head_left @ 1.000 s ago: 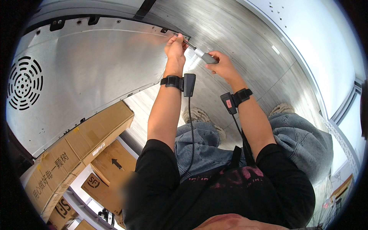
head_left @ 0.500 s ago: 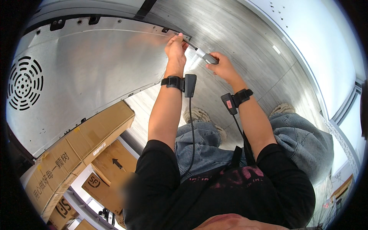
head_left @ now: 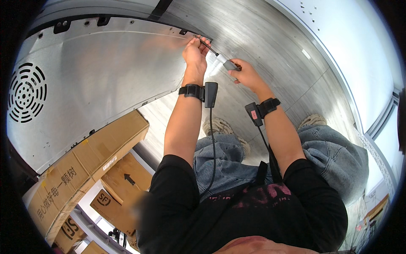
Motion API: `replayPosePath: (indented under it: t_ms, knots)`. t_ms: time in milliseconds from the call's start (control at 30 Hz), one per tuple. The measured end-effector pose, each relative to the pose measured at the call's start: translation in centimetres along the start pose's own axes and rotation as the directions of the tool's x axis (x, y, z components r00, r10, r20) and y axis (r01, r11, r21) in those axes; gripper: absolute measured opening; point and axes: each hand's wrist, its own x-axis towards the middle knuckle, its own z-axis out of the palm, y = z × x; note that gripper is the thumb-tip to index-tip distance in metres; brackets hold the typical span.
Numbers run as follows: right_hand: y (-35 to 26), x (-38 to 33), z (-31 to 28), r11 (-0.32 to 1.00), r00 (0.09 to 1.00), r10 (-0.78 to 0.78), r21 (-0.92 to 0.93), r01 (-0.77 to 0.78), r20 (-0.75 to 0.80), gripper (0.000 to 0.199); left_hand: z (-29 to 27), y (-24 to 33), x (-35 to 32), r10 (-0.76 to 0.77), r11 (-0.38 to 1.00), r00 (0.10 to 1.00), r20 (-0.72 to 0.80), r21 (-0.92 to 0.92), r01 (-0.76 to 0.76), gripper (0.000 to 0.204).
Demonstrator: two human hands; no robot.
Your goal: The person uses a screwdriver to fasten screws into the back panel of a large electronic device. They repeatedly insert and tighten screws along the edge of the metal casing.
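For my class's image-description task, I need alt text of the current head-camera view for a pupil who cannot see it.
A person's right hand grips a screwdriver by its grey handle, while the left hand is at the shaft's far end, beside a corner of a large metal panel. A round slotted vent marks the panel's left; cardboard boxes fill the lower left.

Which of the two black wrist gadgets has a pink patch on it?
The right wrist's gadget, behind the right hand holding the grey screwdriver handle. It shows a pink patch; the left wrist's gadget looks plain black.
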Motion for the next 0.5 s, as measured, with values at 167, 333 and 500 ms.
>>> replayPosePath:
  t_ms: [167, 333, 500]
  knots:
    - [1.8, 1.3, 0.1, 0.936, 0.947, -0.3, -0.225, 0.27, -0.114, 0.046, -0.2, 0.2, 0.6, -0.091, 0.985, 0.996, 0.021, -0.147, 0.093, 0.019]
    - [2.4, 1.5, 0.5, 0.9, 0.895, -0.387, -0.302, 0.315, -0.22, 0.047, -0.1, -0.3, 0.9, -0.087, 0.985, 0.996, 0.009, -0.145, 0.088, 0.02]
    - [1.1, 0.6, 0.9, 0.963, 0.945, -0.256, -0.139, 0.231, -0.203, 0.046, -0.3, -0.5, 1.2, -0.104, 0.979, 0.995, -0.013, -0.175, 0.1, 0.02]
